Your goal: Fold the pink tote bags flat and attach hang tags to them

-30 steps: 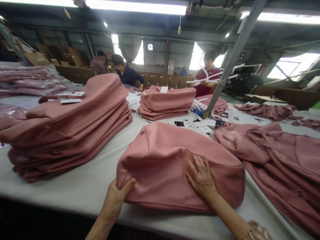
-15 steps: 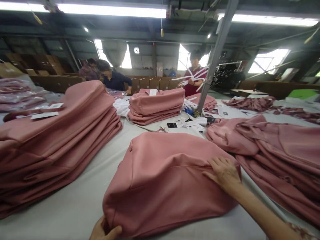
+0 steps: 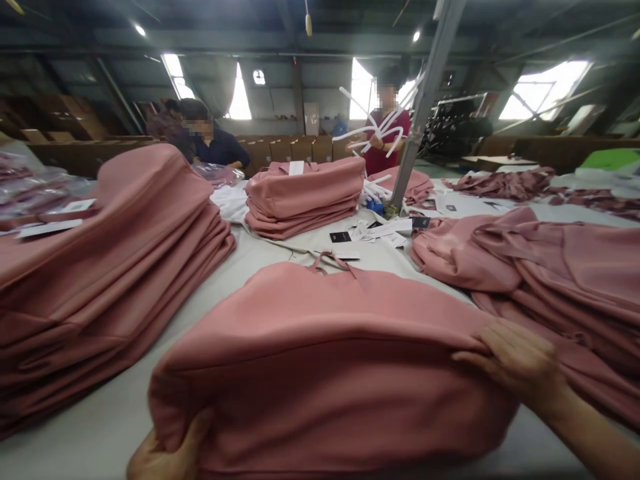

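A large pink bag [image 3: 330, 373] of soft material lies on the white-covered table in front of me, its thin strap loop [image 3: 335, 261] at the far edge. My left hand [image 3: 173, 450] pinches its near left corner between thumb and fingers. At the bag's right end, my right hand [image 3: 515, 357] grips the edge, thumb on the near side and fingers curled over the top.
Pink bags are stacked at the left [image 3: 125, 267] and farther back [image 3: 305, 200]. More pink pieces [image 3: 575, 287] lie at the right. Tags [image 3: 383, 230] lie by a metal post [image 3: 425, 100]. Two people [image 3: 213, 143] [image 3: 387, 127] work across the table.
The near bag is spread wider and its strap loop now shows. My left hand has moved left; my right hand has moved right from the bag's top and now grips its edge.
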Tool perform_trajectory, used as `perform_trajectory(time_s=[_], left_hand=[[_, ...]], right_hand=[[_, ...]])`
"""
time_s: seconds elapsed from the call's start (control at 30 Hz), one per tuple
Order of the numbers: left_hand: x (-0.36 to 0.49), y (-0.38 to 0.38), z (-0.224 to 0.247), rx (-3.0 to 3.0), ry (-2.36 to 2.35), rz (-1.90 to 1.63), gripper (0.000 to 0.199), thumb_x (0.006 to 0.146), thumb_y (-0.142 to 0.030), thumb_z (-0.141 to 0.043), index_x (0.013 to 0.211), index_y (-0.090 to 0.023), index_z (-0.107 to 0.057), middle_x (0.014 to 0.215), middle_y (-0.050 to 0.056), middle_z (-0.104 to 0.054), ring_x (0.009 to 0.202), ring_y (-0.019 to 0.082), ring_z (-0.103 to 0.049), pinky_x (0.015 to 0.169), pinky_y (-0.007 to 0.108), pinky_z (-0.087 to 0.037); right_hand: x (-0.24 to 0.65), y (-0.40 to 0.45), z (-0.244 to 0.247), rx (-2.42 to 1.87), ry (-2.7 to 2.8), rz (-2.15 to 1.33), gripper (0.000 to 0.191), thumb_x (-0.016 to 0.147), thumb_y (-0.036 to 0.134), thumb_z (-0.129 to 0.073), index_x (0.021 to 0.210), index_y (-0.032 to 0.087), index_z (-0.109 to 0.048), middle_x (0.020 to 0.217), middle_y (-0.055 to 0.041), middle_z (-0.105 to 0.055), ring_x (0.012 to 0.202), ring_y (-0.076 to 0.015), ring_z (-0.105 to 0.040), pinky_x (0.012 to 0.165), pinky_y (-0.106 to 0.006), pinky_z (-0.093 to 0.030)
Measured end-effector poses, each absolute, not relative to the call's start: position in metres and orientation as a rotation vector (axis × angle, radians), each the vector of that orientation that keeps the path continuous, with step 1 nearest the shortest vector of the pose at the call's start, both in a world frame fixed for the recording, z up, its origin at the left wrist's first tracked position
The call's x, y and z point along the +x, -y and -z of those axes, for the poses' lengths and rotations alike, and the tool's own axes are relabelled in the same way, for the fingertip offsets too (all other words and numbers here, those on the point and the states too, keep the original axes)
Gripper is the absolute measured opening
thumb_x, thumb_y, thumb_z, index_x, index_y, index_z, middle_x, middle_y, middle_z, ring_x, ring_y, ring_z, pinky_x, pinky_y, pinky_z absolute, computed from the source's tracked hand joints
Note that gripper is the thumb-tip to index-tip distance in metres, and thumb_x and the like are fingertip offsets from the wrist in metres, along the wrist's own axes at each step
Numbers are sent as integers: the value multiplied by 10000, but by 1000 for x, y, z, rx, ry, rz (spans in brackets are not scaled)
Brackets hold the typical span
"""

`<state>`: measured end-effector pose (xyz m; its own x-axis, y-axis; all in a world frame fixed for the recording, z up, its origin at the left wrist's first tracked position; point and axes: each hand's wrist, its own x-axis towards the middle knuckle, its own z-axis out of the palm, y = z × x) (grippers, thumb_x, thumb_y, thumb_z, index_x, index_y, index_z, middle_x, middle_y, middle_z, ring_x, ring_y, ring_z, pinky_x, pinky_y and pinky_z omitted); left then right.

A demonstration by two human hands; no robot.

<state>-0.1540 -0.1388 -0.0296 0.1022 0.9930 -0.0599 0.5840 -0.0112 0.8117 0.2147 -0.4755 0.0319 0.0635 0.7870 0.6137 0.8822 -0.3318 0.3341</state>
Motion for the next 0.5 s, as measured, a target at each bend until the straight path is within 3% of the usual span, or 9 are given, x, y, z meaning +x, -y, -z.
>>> perform_trajectory(time_s=[0.13, 0.23, 0.33, 0.43, 0.5], left_hand=[[-132, 151, 51, 1707, -1647, -617, 491, 615, -689, -601, 602, -202, -543, 483, 9, -502, 590, 232, -512, 544, 326, -416], [-129, 147, 60, 1717, -1616, -617, 488, 628, -696, -579, 646, -209, -549, 549, 32, -555, 656, 274, -561, 588, 344, -436], [-140, 140, 63, 1766, -1605, -608, 422, 647, -650, -561, 628, -231, -522, 553, 38, -551, 667, 307, -583, 598, 363, -449], [-151, 142, 65, 1843, -1594, -602, 335, 668, -568, -538, 597, -243, -509, 503, 35, -516, 648, 328, -584, 569, 367, -440], [-154, 145, 64, 1860, -1593, -604, 332, 684, -561, -528, 584, -245, -510, 477, 36, -499, 639, 333, -580, 552, 368, -435]], right_hand=[[214, 467, -19, -2332, 1637, 1101, 362, 847, 520, -633, 670, 219, -538, 625, -28, -551, 666, -222, -505, 672, -368, -367], [221, 470, -21, -2296, 1656, 1012, 361, 819, 562, -642, 815, 204, -594, 890, -90, -658, 863, -271, -570, 851, -442, -403], [227, 496, -19, -2224, 1662, 886, 509, 795, 618, -631, 1046, 177, -584, 1148, -159, -622, 1073, -334, -554, 974, -525, -377], [228, 524, -5, -2169, 1623, 705, 641, 773, 628, -650, 1191, 158, -528, 1257, -193, -553, 1197, -339, -502, 972, -485, -431], [230, 530, 1, -2152, 1567, 664, 596, 759, 594, -690, 1155, 174, -541, 1194, -172, -578, 1160, -319, -531, 955, -454, -457]])
